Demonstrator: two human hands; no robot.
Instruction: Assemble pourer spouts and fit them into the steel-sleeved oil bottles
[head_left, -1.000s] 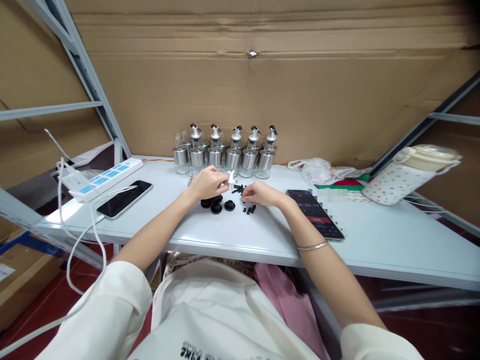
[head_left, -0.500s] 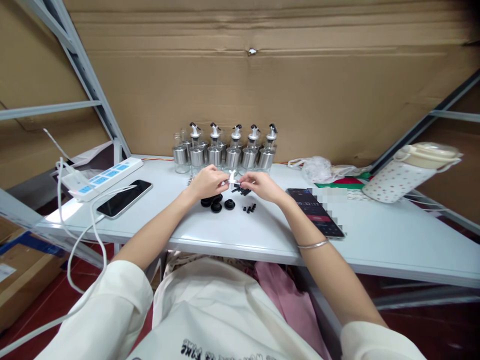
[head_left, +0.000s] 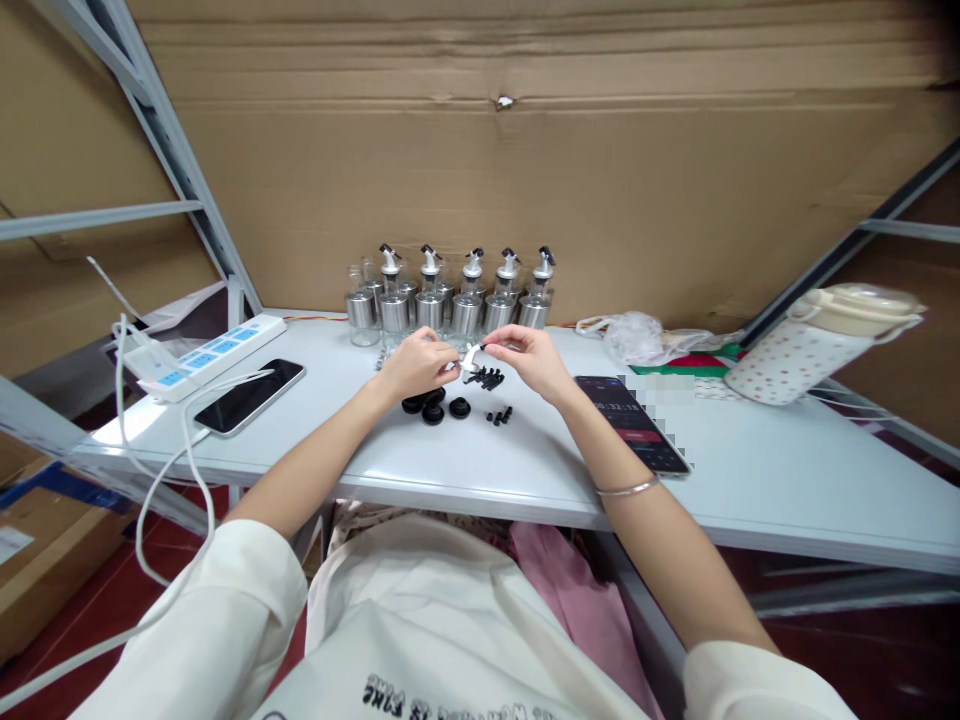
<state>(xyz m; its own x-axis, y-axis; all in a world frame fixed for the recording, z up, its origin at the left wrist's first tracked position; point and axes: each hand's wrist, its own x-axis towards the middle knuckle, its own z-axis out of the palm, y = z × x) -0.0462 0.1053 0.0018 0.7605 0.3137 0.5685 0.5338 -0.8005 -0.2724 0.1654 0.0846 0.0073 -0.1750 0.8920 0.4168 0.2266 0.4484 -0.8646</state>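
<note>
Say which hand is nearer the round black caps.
Left. The left hand, gripping the white spout, is just beyond the round black caps; the right hand is farther off, to their right.

Bright light glares off the tabletop [head_left: 405, 468], while wide-angle distortion stretches the outer edges.

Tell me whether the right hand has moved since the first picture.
Yes: the right hand has moved up the picture, closer to the standing row of bottles, which have stayed in place.
</note>
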